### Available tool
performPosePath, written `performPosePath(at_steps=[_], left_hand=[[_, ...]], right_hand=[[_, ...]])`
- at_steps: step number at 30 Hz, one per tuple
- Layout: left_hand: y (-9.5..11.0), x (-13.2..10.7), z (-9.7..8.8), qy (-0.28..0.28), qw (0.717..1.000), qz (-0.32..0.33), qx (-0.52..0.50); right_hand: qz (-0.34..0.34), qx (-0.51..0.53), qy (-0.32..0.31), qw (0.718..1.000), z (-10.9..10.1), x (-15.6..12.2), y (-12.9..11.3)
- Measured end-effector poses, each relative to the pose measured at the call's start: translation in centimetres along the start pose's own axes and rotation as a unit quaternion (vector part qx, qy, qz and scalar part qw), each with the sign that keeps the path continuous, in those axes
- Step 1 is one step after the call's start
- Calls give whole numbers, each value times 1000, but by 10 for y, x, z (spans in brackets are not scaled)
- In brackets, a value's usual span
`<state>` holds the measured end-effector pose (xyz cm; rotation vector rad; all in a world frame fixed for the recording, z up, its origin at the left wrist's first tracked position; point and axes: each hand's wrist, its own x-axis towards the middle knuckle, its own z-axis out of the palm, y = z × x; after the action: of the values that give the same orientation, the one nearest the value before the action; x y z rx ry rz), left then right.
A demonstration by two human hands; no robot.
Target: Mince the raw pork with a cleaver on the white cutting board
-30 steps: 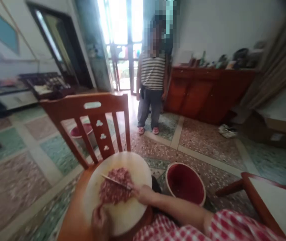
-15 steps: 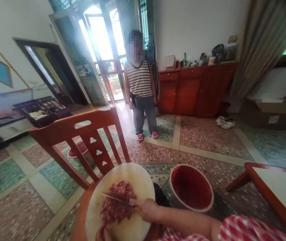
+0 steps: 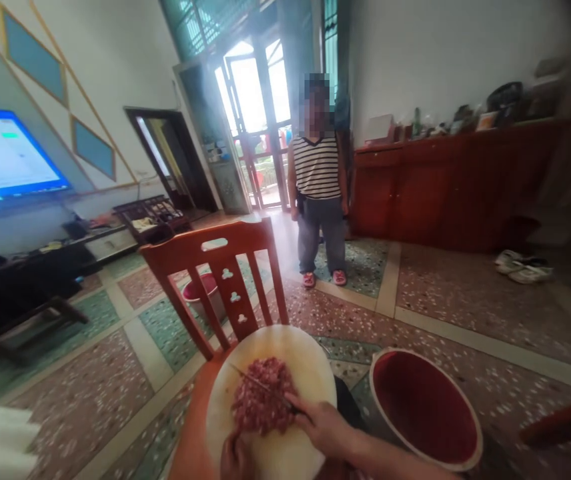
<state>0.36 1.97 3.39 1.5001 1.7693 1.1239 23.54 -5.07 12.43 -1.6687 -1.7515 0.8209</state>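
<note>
A round pale cutting board rests on the seat of a wooden chair. Minced red meat is heaped in its middle. My right hand is closed around the handle of a knife, whose blade lies across the meat, seen nearly edge-on. At the near edge of the heap is my left hand, low in the view, with its fingers curled. Whether those fingers grip anything is hidden.
Right of the board stands a dark red bucket; another bucket is behind the chair. A person in a striped top stands beyond the chair. A red cabinet lines the back wall, and shoes lie on the floor.
My view has turned left, so the room has shifted rightward and a screen has come into sight. Both hands remain at the board. The knife now slants more steeply across the meat.
</note>
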Motion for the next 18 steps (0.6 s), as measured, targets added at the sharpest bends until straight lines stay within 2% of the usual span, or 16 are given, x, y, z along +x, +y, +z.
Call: performPosePath(at_steps=[2, 6, 9, 14, 18], left_hand=[[-5, 1, -2, -17, 1000, -15, 4], [-12, 1, 1, -3, 999, -34, -2], [-12, -4, 3, -7, 999, -37, -21], [-10, -10, 5, 24, 999, 3, -44], [-15, -10, 7, 21, 999, -3, -32]], right_hand=[[3, -20, -6, 1000, 4, -3, 2], [17, -66, -36, 997, 23, -8, 17], [9, -48, -32, 998, 33, -11, 27], [23, -6, -43, 999, 26, -7, 32], [32, 3, -40, 999, 21, -3, 35]])
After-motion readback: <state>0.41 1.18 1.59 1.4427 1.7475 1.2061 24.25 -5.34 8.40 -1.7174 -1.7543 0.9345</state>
